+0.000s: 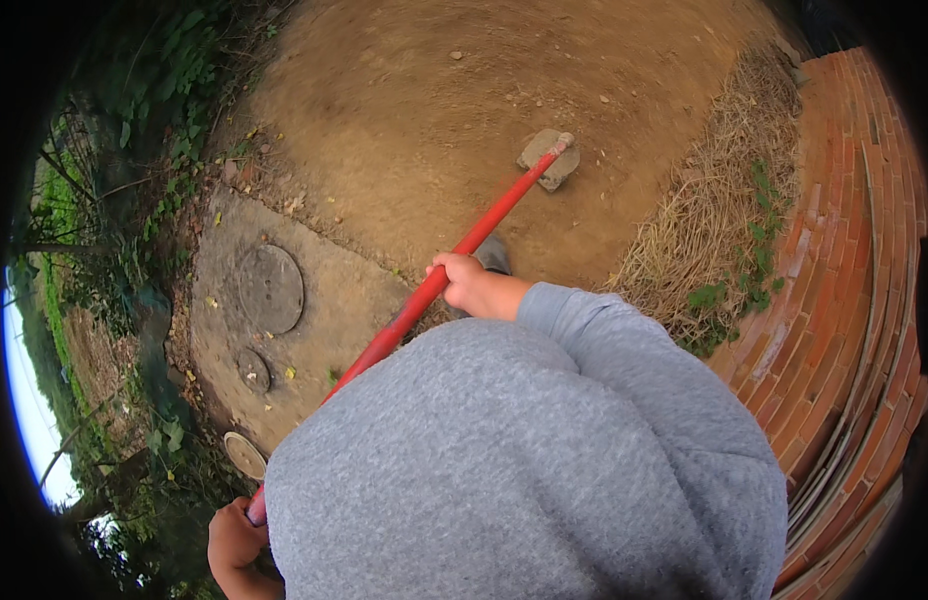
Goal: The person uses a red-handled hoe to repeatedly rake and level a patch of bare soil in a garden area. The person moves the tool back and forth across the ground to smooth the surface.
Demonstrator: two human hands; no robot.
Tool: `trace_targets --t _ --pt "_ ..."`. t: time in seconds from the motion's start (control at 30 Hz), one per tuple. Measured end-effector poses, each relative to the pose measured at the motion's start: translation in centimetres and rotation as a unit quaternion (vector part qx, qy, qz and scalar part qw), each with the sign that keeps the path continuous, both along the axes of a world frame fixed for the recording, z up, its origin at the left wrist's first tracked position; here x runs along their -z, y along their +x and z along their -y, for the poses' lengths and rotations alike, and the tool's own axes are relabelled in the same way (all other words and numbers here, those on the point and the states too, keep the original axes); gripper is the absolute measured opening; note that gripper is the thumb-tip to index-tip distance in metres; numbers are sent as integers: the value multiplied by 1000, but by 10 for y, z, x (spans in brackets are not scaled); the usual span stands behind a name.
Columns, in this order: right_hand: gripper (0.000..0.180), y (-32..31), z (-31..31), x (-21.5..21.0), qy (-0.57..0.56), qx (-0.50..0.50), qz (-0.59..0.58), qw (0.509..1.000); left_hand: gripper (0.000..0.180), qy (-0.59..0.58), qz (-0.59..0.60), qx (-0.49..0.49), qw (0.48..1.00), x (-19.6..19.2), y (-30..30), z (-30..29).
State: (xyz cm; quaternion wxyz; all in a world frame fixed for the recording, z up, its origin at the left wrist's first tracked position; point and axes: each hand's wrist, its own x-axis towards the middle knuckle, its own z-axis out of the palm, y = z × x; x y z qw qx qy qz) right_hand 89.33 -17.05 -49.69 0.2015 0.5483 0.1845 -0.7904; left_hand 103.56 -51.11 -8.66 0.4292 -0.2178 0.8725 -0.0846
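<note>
A long red-handled hoe (496, 212) runs slantwise from the lower left up to the dirt ground. Its dirt-coated head (550, 170) is at the far end, over or against the brown soil; whether it touches, I cannot tell. Partway along the handle, my right hand (466, 283) is wrapped around it. At the lower left, my left hand (236, 538) grips the near end of the same handle. My grey sleeve and torso hide the stretch of handle between the hands. Part of a grey shoe (494, 254) shows just beyond my right hand.
Left lies a concrete slab (339, 270) bearing a large round cover (271, 289) and a smaller one (253, 371). Leafy bushes (154, 120) border that side. Dry straw (704, 200) lies at right, along a red brick wall (834, 250). Small stones dot the soil.
</note>
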Motion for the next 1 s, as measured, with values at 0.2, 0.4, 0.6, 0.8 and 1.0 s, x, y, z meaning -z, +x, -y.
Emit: trace_targets --t 0.2,0.4,0.6,0.8,1.0 --pt "27 38 11 7 -121 -59 61 989 30 -71 -14 123 990 -28 -27 -15" --pt "20 32 -3 3 -80 36 4 996 28 -14 -37 106 994 -14 -36 -3" --pt "15 22 -49 11 20 116 -13 993 30 28 -63 129 989 36 -43 -11" --pt "14 38 -38 19 3 90 29 996 28 33 -77 197 977 22 -45 -22" --pt "14 59 -11 4 -50 45 25 997 26 -35 -57 237 969 4 -45 -2"
